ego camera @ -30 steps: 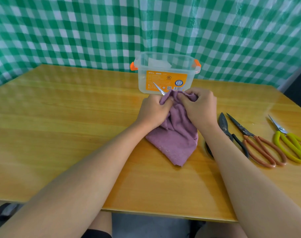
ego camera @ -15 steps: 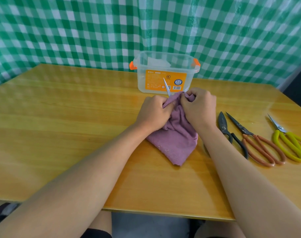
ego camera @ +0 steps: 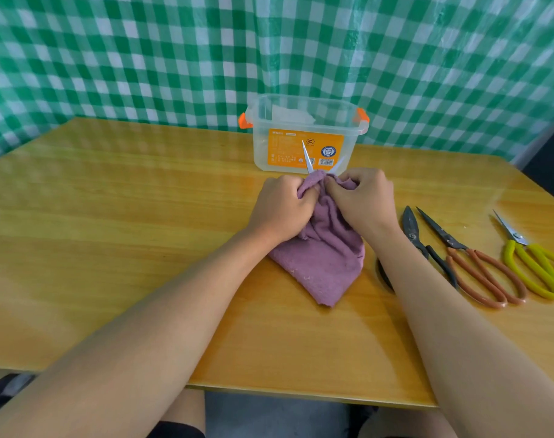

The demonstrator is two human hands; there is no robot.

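Just in front of the clear plastic box (ego camera: 260,150), the left hand (ego camera: 282,207) and the right hand (ego camera: 364,200) gripped a bunched purple cloth (ego camera: 326,260) on the wooden table (ego camera: 111,216). Two thin scissor blades (ego camera: 307,159) stuck out of the cloth's top, spread in a V before the box's orange label (ego camera: 288,147). Right of the box and nearer the person lay black shears (ego camera: 411,229), orange-handled scissors (ego camera: 478,267) and yellow-handled scissors (ego camera: 534,267), side by side.

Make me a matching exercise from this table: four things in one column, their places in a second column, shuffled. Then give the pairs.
Things
1 cloth
2 box
3 yellow scissors
4 black scissors

Places
a far right of the table
b gripped by the left hand and right hand
c at the back, by the checked curtain
d right beside the right forearm

Pairs: 1-b, 2-c, 3-a, 4-d
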